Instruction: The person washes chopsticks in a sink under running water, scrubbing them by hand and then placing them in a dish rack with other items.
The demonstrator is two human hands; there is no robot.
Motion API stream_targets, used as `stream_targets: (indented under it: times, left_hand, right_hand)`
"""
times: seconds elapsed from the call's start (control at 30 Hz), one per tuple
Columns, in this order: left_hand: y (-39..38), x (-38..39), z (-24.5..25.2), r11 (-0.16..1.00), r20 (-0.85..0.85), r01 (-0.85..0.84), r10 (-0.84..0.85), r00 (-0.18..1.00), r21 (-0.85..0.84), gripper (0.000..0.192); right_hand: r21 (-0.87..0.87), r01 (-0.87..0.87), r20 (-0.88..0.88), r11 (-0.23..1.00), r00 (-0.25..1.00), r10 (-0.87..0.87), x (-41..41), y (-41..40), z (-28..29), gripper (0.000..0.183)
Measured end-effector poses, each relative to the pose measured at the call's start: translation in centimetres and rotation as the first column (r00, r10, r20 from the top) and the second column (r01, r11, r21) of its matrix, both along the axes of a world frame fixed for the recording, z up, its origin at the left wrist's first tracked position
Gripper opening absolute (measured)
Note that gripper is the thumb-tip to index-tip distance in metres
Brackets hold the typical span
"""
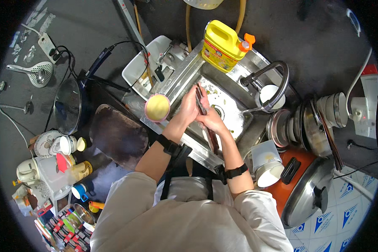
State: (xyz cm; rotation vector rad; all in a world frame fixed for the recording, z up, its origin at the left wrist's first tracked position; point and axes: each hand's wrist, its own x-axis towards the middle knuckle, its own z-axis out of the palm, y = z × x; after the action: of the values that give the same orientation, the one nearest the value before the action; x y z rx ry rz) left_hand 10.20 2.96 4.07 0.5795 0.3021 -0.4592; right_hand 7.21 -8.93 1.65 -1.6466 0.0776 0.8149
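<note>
Both my hands are closed around a bundle of dark brown chopsticks (212, 140), held over the stainless steel sink basin (239, 94). My left hand (190, 105) grips the upper part, and my right hand (211, 119) lies against it lower down, near the middle of the bundle. Water runs from the curved metal faucet (282, 91) at the right side of the basin. Small green and yellow scraps lie on the wet basin floor around the drain (219, 111). Foam or water shows on the fingers.
A yellow detergent jug (222, 45) stands at the sink's back rim. A pink-rimmed cup (157, 107) sits on the left edge. Stacked bowls and pans (302, 126), a white container (268, 173) and a large lidded pot (308, 192) crowd the right. A dark cutting board (119, 136) lies left.
</note>
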Motion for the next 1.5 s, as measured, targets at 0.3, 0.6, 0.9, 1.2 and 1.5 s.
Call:
stream_targets:
  times: [0.3,0.6,0.9,1.2,1.5]
  left_hand:
    - [4.7,1.2,0.6,0.944,-0.276,-0.2,0.126,0.953,-0.262,0.022]
    - [2.3,-1.0,1.1,1.0,0.098,-0.001,0.0,0.995,0.013,0.026]
    - [2.6,-2.0,2.3,0.984,0.099,0.13,-0.143,0.985,0.123,0.036]
    - [3.4,-0.5,3.0,0.982,0.161,0.187,-0.179,0.971,-0.038,0.049]
    - [2.6,-4.3,-2.2,0.661,0.141,0.375,-0.589,0.796,0.65,0.055]
  right_hand:
    - [0.499,0.096,-0.39,0.861,0.912,0.124,-6.2,-3.8,3.9,0.033]
    - [0.56,0.364,-0.512,0.744,0.858,-0.035,-10.6,-3.8,6.5,0.051]
    - [0.537,0.407,-0.534,0.739,0.842,-0.076,-12.9,-4.4,7.5,0.047]
    - [0.509,0.403,-0.548,0.76,0.833,-0.075,-14.9,-4.0,8.3,0.048]
    - [0.323,0.502,-0.609,0.803,0.759,-0.229,-14.6,-4.1,9.5,0.029]
